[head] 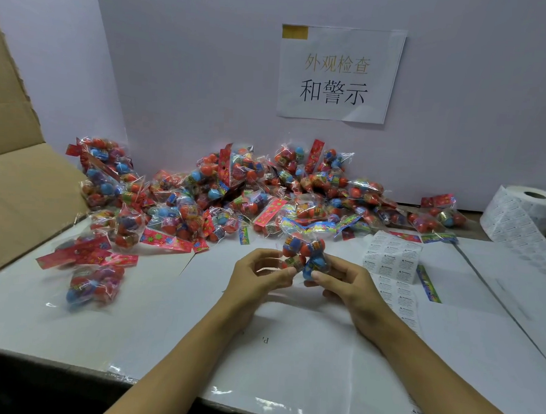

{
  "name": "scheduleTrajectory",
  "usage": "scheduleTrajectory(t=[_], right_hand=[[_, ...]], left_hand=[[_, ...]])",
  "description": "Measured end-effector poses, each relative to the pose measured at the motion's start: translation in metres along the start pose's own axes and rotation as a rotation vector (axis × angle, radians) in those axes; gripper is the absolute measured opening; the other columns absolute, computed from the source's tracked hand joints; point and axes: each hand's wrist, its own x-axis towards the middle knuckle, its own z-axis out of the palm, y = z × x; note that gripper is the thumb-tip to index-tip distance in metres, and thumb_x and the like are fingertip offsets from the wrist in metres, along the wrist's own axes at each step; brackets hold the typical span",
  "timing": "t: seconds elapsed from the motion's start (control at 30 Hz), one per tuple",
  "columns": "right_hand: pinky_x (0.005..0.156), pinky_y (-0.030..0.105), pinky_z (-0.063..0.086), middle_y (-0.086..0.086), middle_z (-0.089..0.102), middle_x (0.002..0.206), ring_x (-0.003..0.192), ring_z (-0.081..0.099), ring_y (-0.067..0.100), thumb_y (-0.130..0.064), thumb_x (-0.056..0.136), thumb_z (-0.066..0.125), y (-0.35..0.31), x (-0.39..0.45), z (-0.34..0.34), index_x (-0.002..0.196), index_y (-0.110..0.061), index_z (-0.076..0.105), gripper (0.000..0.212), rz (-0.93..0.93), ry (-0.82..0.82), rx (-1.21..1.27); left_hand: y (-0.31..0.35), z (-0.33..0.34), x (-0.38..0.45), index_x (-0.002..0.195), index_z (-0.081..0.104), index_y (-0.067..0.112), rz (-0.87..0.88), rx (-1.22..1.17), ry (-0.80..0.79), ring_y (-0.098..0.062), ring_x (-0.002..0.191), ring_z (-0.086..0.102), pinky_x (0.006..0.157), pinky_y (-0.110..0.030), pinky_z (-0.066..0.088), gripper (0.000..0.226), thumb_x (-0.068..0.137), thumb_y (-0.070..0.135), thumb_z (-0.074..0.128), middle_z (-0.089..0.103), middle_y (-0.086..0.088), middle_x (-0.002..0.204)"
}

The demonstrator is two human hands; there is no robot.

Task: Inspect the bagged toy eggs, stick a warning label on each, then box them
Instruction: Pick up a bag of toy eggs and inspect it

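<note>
— Where was the bag of toy eggs (305,256) at that point?

— Lifted just off the worktop (289,350), near its middle, in front of the heap of bagged eggs (250,189) along the back edge. The left hand (258,274) had its fingers curled round the bag's left side; the right hand (344,278) pinched the lower right, thumb on a blue egg.

— How would it handle, do you think?

— Light, I judged. Hard little eggs loose in thin, crinkly, slippery film, so they would shift about. Best held round the eggs themselves, or by the card header, not by the film alone.

— And the labels?

— A strip of warning labels (389,260) lay just right of the hands, the roll (524,213) at the back right corner, the cardboard box (17,177) at the left edge.
</note>
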Motion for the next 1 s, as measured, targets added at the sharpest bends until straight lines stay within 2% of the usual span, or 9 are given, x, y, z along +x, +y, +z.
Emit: scheduleTrajectory(t=[0.1, 0.2, 0.27, 0.4, 0.5, 0.6, 0.73, 0.83, 1.0], right_hand=[[0.076, 0.031, 0.044, 0.004, 0.077, 0.107, 0.094, 0.073, 0.017, -0.031, 0.079, 0.074, -0.001, 0.0, 0.0, 0.123, -0.021, 0.07, 0.046, -0.006, 0.007, -0.001], [0.072, 0.025, 0.045, 0.005, 0.077, 0.108, 0.096, 0.072, 0.016, -0.032, 0.08, 0.075, -0.002, -0.002, 0.001, 0.121, -0.026, 0.071, 0.042, -0.018, -0.02, 0.008], [0.068, 0.023, 0.047, 0.003, 0.077, 0.103, 0.093, 0.073, 0.018, -0.043, 0.077, 0.078, -0.002, -0.002, 0.004, 0.113, -0.031, 0.074, 0.038, -0.012, -0.027, -0.038], [0.052, 0.014, 0.043, -0.001, 0.072, 0.068, 0.057, 0.061, 0.006, -0.067, 0.061, 0.084, -0.001, 0.001, 0.011, 0.078, -0.025, 0.078, 0.046, 0.021, 0.01, -0.176], [0.046, 0.015, 0.037, 0.0, 0.058, 0.053, 0.046, 0.047, 0.009, -0.063, 0.061, 0.082, 0.005, 0.002, 0.009, 0.067, -0.015, 0.074, 0.049, 0.024, 0.029, -0.18], [0.044, 0.017, 0.034, 0.001, 0.051, 0.05, 0.045, 0.041, 0.011, -0.055, 0.063, 0.086, 0.007, 0.002, 0.004, 0.065, -0.011, 0.072, 0.046, 0.038, 0.033, -0.136], [0.046, 0.017, 0.038, 0.004, 0.055, 0.051, 0.045, 0.046, 0.011, -0.051, 0.063, 0.09, 0.005, 0.003, 0.002, 0.062, -0.011, 0.073, 0.043, 0.03, 0.02, -0.078], [0.049, 0.019, 0.042, 0.006, 0.059, 0.053, 0.047, 0.05, 0.013, -0.048, 0.065, 0.087, 0.005, 0.005, 0.003, 0.062, -0.012, 0.074, 0.039, 0.017, 0.001, -0.07], [0.058, 0.026, 0.051, 0.012, 0.064, 0.059, 0.058, 0.059, 0.02, -0.057, 0.062, 0.089, 0.001, 0.006, -0.003, 0.065, -0.01, 0.076, 0.049, -0.007, -0.074, -0.005]], left_hand=[[0.002, 0.002, -0.003, 0.112, 0.073, 0.008, -0.052, 0.009, -0.09, -0.027, 0.079, 0.073, 0.071, -0.032, 0.059, 0.05, 0.069, 0.029, 0.089, 0.074, -0.015, 0.097], [0.003, 0.003, -0.006, 0.102, 0.077, 0.004, -0.063, 0.032, -0.18, -0.026, 0.078, 0.073, 0.072, -0.033, 0.06, 0.038, 0.074, 0.028, 0.087, 0.075, -0.016, 0.092], [0.004, 0.003, -0.008, 0.098, 0.079, 0.004, -0.035, -0.01, -0.191, -0.027, 0.078, 0.073, 0.074, -0.031, 0.059, 0.03, 0.076, 0.024, 0.086, 0.076, -0.018, 0.091], [0.007, 0.003, -0.01, 0.096, 0.08, 0.004, 0.017, -0.019, -0.207, -0.027, 0.075, 0.074, 0.071, -0.028, 0.059, 0.026, 0.076, 0.019, 0.09, 0.076, -0.02, 0.088], [0.008, 0.004, -0.011, 0.097, 0.08, 0.003, 0.0, -0.008, -0.19, -0.028, 0.073, 0.074, 0.07, -0.028, 0.06, 0.032, 0.073, 0.022, 0.089, 0.076, -0.023, 0.09], [0.01, 0.006, -0.011, 0.093, 0.081, 0.005, -0.046, 0.002, -0.197, -0.027, 0.07, 0.074, 0.067, -0.027, 0.06, 0.039, 0.066, 0.029, 0.093, 0.075, -0.023, 0.086], [0.013, 0.002, -0.008, 0.086, 0.082, 0.004, -0.147, -0.012, -0.203, -0.022, 0.063, 0.072, 0.061, -0.022, 0.058, 0.04, 0.058, 0.028, 0.097, 0.074, -0.02, 0.08], [0.014, -0.001, -0.007, 0.075, 0.081, 0.008, -0.177, 0.003, -0.197, -0.021, 0.061, 0.07, 0.057, -0.02, 0.056, 0.027, 0.059, 0.027, 0.094, 0.073, -0.018, 0.076], [0.02, -0.001, -0.009, 0.07, 0.08, 0.012, -0.168, -0.066, -0.261, -0.019, 0.065, 0.073, 0.061, -0.019, 0.057, 0.017, 0.064, 0.025, 0.09, 0.074, -0.016, 0.078]])
